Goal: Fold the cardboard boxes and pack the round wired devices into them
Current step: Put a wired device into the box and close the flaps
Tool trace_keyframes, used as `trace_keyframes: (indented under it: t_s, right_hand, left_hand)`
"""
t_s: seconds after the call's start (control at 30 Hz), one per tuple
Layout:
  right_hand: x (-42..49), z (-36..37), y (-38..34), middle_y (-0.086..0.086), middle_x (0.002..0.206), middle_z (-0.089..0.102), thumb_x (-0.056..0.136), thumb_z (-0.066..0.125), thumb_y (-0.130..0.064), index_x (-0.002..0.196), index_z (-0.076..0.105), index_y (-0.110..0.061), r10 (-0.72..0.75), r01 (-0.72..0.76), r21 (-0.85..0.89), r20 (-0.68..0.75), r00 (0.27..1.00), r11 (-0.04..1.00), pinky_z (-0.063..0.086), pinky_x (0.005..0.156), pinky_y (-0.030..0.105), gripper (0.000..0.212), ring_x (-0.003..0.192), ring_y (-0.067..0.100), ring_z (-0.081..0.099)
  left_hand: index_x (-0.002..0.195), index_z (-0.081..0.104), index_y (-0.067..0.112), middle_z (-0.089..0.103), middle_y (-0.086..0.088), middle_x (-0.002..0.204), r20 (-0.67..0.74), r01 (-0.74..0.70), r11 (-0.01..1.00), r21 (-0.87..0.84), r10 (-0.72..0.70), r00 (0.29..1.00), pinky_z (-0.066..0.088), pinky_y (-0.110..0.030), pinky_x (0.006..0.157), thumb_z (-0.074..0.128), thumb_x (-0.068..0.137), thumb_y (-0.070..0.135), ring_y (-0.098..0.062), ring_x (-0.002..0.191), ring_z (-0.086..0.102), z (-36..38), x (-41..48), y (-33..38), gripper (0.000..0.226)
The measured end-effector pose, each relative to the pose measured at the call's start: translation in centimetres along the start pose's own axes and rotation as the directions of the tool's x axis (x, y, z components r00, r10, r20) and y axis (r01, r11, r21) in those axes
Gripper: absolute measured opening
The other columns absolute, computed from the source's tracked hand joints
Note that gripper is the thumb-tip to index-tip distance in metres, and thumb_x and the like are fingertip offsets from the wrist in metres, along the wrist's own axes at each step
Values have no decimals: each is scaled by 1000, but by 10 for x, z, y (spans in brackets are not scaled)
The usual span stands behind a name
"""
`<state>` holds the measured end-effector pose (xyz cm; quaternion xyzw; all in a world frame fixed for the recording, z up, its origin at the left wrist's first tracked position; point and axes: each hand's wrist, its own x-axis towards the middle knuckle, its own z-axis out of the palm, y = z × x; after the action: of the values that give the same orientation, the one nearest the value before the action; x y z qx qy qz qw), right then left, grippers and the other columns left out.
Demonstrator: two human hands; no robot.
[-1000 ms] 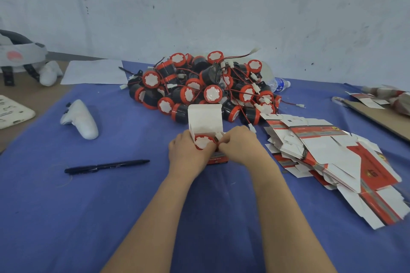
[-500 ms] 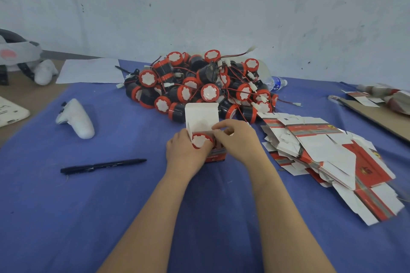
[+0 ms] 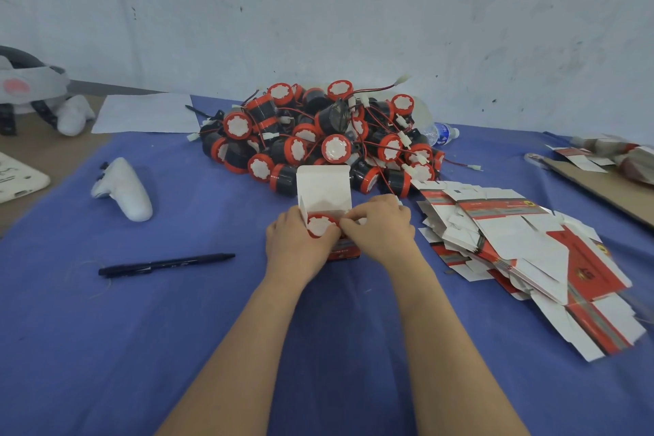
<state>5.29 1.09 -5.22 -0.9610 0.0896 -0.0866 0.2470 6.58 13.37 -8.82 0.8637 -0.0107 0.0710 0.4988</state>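
your left hand (image 3: 297,241) grips the open box (image 3: 323,184), which stands just in front of the device pile (image 3: 318,138). your right hand (image 3: 382,226) pinches at the box's right rim; flap or wire, i cannot tell. one round device (image 3: 320,225) sits in the mouth, lid flap upright. judged: thin card, light, easily creased. hold the side walls, not the flaps. tuck the springy wire before closing.

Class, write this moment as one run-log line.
step: packing | box: lid open | device: inside box | left hand: grips box | right hand: pinches box rim
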Motion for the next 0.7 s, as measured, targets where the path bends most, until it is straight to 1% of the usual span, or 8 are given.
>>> trace_keyframes:
  t_s: [0.1, 0.2, 0.27, 0.33, 0.4, 0.5, 0.57, 0.7]
  right_hand:
    - [1, 1, 1, 4, 140, 34, 91, 57, -46, 107, 71, -31, 12, -13, 14, 24, 1000, 1000, 31, 101, 43, 27, 132, 30, 26]
    - [6, 4, 3, 5, 140, 38, 92, 57, -44, 105, 70, -29, 3, -4, 16, 48, 999, 1000, 32, 99, 37, 24, 133, 27, 30]
    - [7, 7, 3, 8, 135, 44, 91, 60, -37, 95, 68, -29, 6, -11, 111, 51, 999, 994, 40, 92, 34, 12, 123, 25, 41]
    - [7, 10, 4, 9, 130, 49, 90, 62, -28, 88, 63, -28, 8, -19, 253, 43, 999, 967, 46, 79, 27, 3, 104, 20, 53]
    - [6, 13, 3, 9, 128, 51, 89, 62, -21, 88, 62, -25, 15, -20, 338, 18, 1000, 941, 43, 64, 20, 4, 87, 16, 55]
    - [6, 14, 3, 9, 128, 53, 91, 58, -20, 96, 69, -20, -9, 7, 294, 4, 1000, 956, 46, 70, 24, 12, 92, 16, 56]
    - [6, 8, 5, 11, 119, 60, 93, 55, -21, 97, 73, -15, -37, 25, 241, 49, 998, 970, 46, 66, 26, 19, 98, 19, 57]
    - [5, -1, 10, 7, 103, 70, 90, 57, -14, 95, 76, -12, -60, 35, 241, 98, 993, 970, 52, 69, 33, 20, 87, 20, 61]
  left_hand:
    - [123, 53, 13, 59, -5, 121, 3, -1, 1000, -6, 1, 1000, 45, -44, 100, 65, 82, 44, -25, 117, 52, 1, 1, -1, 52]
    - [125, 53, 14, 58, -5, 123, 3, -3, 1000, 3, 3, 1000, 45, -43, 100, 65, 82, 44, -25, 117, 51, 1, 1, -1, 54]
    - [126, 52, 14, 58, -4, 123, -1, 1, 1000, 3, -1, 1000, 45, -43, 100, 65, 82, 45, -25, 118, 51, 1, 2, -2, 55]
    - [126, 52, 14, 58, -4, 123, -2, 6, 1000, -3, -6, 1000, 45, -43, 100, 65, 81, 44, -25, 118, 50, 1, 2, -2, 55]
    - [124, 53, 14, 58, -4, 121, -4, 3, 1000, -1, -3, 1000, 45, -44, 99, 64, 81, 43, -25, 117, 50, 1, 2, -1, 53]
    - [125, 53, 14, 58, -5, 122, -5, 7, 1000, -9, -7, 1000, 45, -43, 100, 64, 81, 42, -25, 118, 50, 1, 2, -2, 53]
    - [125, 53, 14, 58, -4, 121, -3, 6, 1000, -7, -6, 1000, 45, -43, 100, 64, 82, 41, -24, 118, 49, 1, 2, -2, 52]
    - [121, 56, 15, 59, -4, 119, 3, 3, 1000, 20, -3, 1000, 45, -43, 99, 62, 81, 41, -24, 117, 49, 0, 1, -1, 48]
